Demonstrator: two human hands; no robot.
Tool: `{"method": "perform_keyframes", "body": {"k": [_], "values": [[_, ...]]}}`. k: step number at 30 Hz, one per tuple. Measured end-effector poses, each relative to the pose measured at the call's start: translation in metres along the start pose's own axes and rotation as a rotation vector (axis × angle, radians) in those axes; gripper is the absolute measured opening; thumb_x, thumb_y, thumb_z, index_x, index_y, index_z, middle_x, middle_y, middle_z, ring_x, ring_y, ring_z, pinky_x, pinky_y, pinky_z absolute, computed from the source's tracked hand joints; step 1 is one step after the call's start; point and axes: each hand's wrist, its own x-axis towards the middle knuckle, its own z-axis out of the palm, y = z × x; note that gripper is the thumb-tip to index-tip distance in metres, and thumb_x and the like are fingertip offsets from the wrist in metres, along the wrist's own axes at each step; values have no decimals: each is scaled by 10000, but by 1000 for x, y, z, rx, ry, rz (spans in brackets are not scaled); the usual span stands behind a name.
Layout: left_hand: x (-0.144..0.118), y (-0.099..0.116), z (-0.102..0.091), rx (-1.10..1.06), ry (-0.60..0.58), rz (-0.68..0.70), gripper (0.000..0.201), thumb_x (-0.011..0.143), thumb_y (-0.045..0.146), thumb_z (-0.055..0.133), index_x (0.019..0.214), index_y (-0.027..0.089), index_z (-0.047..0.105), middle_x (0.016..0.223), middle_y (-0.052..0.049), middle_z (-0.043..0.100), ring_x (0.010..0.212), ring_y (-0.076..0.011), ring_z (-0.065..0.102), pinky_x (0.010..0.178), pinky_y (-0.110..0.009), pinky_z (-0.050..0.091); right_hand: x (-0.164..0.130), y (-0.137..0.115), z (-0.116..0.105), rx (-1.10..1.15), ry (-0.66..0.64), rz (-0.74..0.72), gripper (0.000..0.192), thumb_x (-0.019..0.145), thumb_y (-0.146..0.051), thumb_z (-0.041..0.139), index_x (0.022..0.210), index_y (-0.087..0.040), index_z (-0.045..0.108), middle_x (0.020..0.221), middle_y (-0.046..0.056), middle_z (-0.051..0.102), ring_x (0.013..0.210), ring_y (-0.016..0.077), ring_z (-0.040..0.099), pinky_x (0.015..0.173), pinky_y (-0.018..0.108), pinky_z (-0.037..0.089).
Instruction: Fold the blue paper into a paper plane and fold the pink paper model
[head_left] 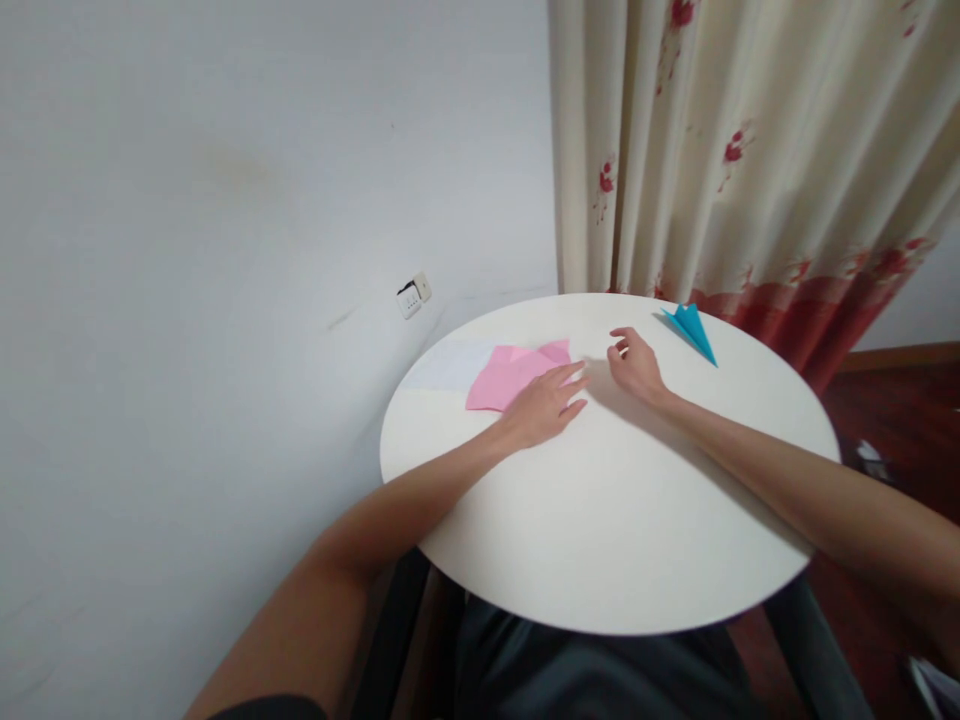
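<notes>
Items as I view them from my remote station, through the head camera:

Worktop (615, 540): one, round, white, standing close to a pale wall (262, 200).

Pink paper (499, 380): one sheet, creased, its far edge uneven; lying on the far left part of the worktop, overlapping a white sheet (439, 368) at its left.

Left hand (544, 408): reaching over the near right corner of the pink paper; fingers open, extended and slightly spread. Whether the palm presses on the sheet, I cannot tell.

Right hand (634, 365): above the worktop, to the right of the pink paper and apart from it; fingers loosely curled, with a gap between them.

Blue folded paper (694, 333): one, plane-shaped, near the far right edge, its point towards me; beyond the right hand, not touching it.

Surroundings: a wall socket (410, 300), left of the worktop; a cream curtain (675, 150) with red floral print and red lower band; a dark reddish floor (907, 430).
</notes>
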Motion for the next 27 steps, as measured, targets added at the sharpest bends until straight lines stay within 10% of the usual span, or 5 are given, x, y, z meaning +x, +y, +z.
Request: {"method": "perform_keyframes", "body": {"k": [6,12,16,22,27], "values": [[2,-63,-18,-82,234,-336,371,948,143,440,1248,167,657,1351,-87,621,1290,-197,546,1161,-376,382,-4,-10,0,95,32,-231,305,844,-168,456,1095,-164,629,1026,124,646,897,250,590,893,401,469],[-15,-113,-23,-24,-10,-424,550,906,386,608,1414,189,535,1504,-101,501,1449,-262,376,1216,-461,235,-14,-18,9,103,-80,-385,236,874,-180,491,1042,-193,657,1073,111,643,1072,266,557,979,410,449],[-15,-95,-13,41,-224,-331,633,906,519,593,1459,232,484,1564,-97,418,1490,-298,289,1215,-557,131,-17,-21,8,87,-124,-442,261,867,-157,501,1060,-161,677,1111,124,640,1101,261,554,1028,403,422],[-4,-47,3,43,-188,-209,641,923,600,527,1423,198,534,1468,-108,540,1350,-282,494,1152,-400,330,-22,-30,5,25,-288,-520,296,908,-215,531,1159,-161,678,1243,134,650,1189,261,561,1074,415,412],[-3,-50,-4,-9,-189,-207,692,891,620,571,1452,221,502,1496,-84,513,1367,-286,472,1149,-395,333,-26,-23,9,-85,-510,-518,575,864,-390,670,1351,-102,569,1434,202,545,1349,324,484,1135,460,368]]}}
